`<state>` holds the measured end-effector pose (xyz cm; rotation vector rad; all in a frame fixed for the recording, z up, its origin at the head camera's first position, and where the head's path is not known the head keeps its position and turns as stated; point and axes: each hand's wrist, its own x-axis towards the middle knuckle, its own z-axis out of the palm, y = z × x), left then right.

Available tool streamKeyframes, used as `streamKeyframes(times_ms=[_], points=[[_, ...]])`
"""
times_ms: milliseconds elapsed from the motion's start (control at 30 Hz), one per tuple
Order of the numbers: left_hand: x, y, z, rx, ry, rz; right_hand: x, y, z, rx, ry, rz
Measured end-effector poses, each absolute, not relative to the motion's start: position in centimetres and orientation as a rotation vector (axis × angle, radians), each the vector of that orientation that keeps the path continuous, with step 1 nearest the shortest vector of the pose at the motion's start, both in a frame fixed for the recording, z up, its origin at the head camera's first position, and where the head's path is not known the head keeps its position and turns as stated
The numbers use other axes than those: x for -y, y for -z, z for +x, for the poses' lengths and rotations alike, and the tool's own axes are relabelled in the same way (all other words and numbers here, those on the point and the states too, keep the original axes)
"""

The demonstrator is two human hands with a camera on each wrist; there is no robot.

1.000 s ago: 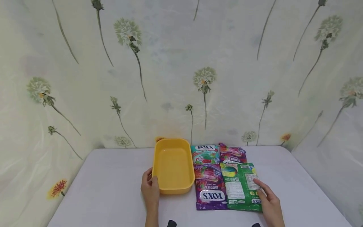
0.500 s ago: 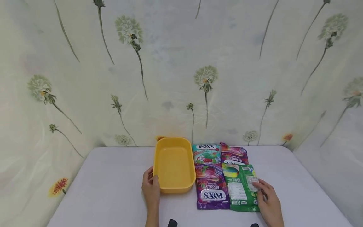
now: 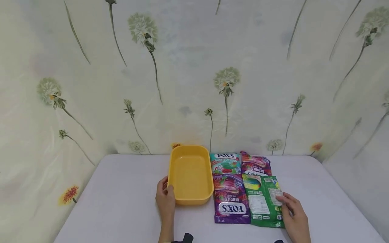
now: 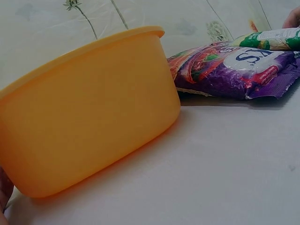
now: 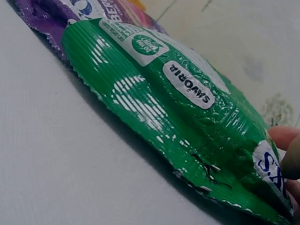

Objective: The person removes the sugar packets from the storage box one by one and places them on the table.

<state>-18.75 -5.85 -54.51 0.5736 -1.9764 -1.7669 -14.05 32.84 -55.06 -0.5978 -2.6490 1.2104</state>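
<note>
My left hand (image 3: 165,197) holds the yellow plastic tub (image 3: 211,184) at its near left corner, fingers along the outer wall and thumb at the corner. In the left wrist view only a bit of that hand shows, low beside the tub (image 4: 93,117). At the right, my right hand (image 3: 294,216) grips the right edge of a green Fox's candy bag (image 3: 259,204), which lies back side up. The right wrist view shows fingers (image 5: 283,136) at the green bag's (image 5: 140,98) printed edge. A purple Fox's berries bag (image 3: 231,199) lies against its left side.
Behind these two lie a teal mint candy bag (image 3: 225,164) beside the tub and another purple berries bag (image 3: 256,164), partly covered by the green one. All rest on a white-covered table (image 3: 130,199), with a dandelion-patterned curtain (image 3: 188,84) along its back.
My right thumb and fingers have drawn closer on the green bag, whose right side has shifted slightly inward. My left hand stays at the tub. The head view has turned slightly right.
</note>
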Motion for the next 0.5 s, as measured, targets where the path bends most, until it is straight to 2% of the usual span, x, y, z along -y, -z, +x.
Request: streamKeyframes(times_ms=[367,500], points=[[6.03,55.33,-18.75,1.986,1.779,0.600,-32.73,55.06,-14.46,2.676,-1.225,-0.647],[6.21,54.89,-18.49,1.991,1.801,0.532,-32.95,54.98,-14.43,2.717,-1.201,-0.686]])
